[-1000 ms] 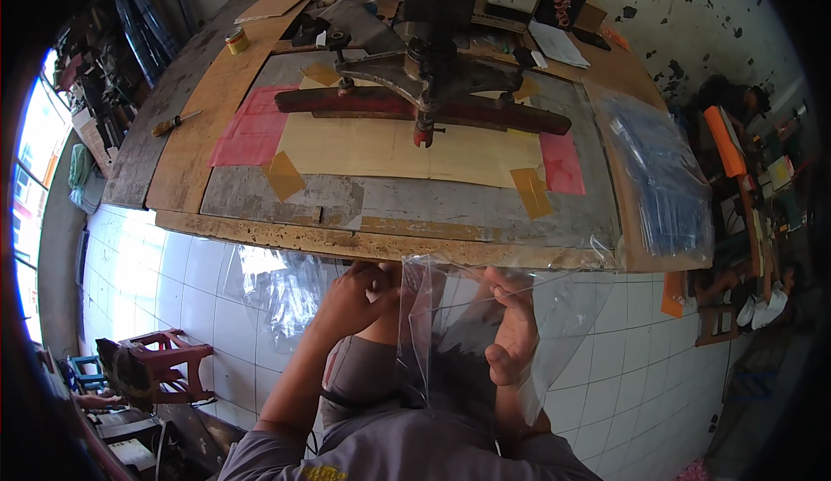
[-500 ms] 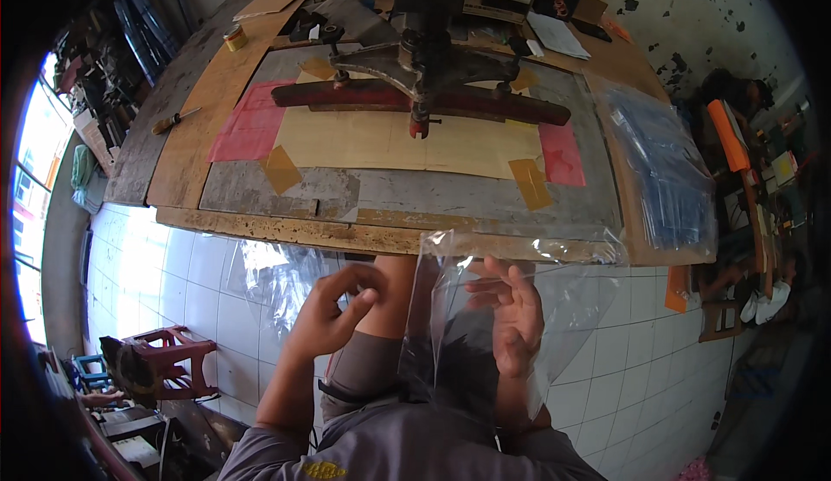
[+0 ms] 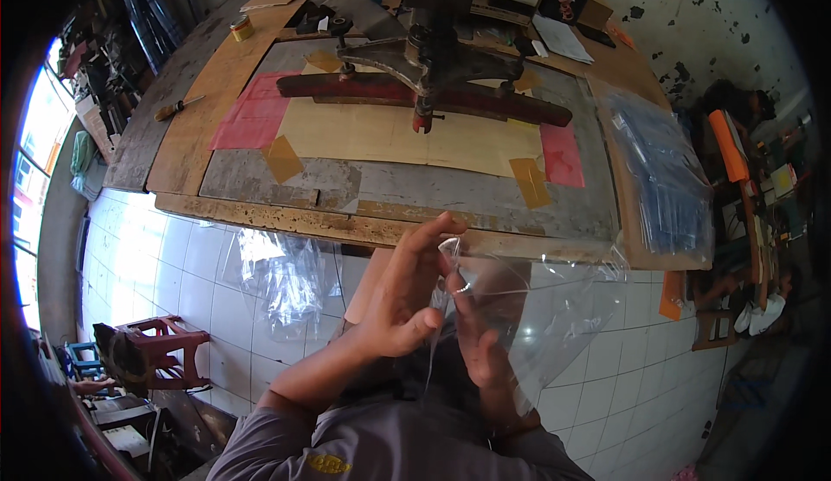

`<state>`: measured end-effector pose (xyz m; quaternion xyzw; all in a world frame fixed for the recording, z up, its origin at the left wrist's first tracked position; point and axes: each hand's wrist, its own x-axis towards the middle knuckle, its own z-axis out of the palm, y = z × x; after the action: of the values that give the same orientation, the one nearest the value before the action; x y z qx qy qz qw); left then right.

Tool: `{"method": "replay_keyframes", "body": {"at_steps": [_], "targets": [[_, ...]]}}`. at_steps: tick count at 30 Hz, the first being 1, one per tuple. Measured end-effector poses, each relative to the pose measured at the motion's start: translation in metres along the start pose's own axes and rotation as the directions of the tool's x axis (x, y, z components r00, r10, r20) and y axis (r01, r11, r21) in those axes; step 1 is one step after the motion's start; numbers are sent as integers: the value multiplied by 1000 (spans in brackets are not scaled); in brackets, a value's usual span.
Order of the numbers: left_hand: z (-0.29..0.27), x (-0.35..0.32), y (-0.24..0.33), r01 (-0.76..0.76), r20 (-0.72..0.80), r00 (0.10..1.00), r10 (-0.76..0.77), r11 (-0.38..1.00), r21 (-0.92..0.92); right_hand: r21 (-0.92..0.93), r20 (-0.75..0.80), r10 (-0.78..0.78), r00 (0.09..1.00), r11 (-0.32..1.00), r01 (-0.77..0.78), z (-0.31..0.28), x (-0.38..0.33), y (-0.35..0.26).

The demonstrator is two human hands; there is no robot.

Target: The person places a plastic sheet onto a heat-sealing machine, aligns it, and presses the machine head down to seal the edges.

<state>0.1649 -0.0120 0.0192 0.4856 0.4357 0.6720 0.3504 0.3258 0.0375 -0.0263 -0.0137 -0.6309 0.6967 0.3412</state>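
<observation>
I hold a clear plastic bag [image 3: 554,308] in front of my chest, below the edge of the wooden workbench [image 3: 286,220]. My left hand [image 3: 405,295] and my right hand [image 3: 472,325] are pressed close together at the bag's upper left corner, fingers pinching the film. The bag spreads out to the right of my hands and partly covers my right hand. A metal press arm with a dark red bar [image 3: 433,92] stands on the bench above tan, pink and yellow sheets.
A stack of clear plastic bags [image 3: 662,178] lies on the bench's right side. More crumpled plastic [image 3: 281,278] hangs under the bench at left. A red stool [image 3: 160,355] stands on the white tiled floor at lower left. A screwdriver [image 3: 177,107] lies on the left planks.
My hands have come together at the bag's corner; a second ago they were apart, holding the bag spread between them. The view has shifted a little closer to the bench.
</observation>
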Motion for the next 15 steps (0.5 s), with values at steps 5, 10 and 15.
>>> {"method": "replay_keyframes", "body": {"at_steps": [5,10,15], "targets": [[-9,-1,-9,-59,52,997,58,998,9,-226,195,-88,977,965,132,-11,17,-2],[-5,-8,-15,-52,38,998,52,999,-3,-431,193,-162,968,872,232,-7,29,-6],[-2,-4,-14,-50,23,998,51,998,-31,-435,143,-91,985,888,146,6,20,7]]}}
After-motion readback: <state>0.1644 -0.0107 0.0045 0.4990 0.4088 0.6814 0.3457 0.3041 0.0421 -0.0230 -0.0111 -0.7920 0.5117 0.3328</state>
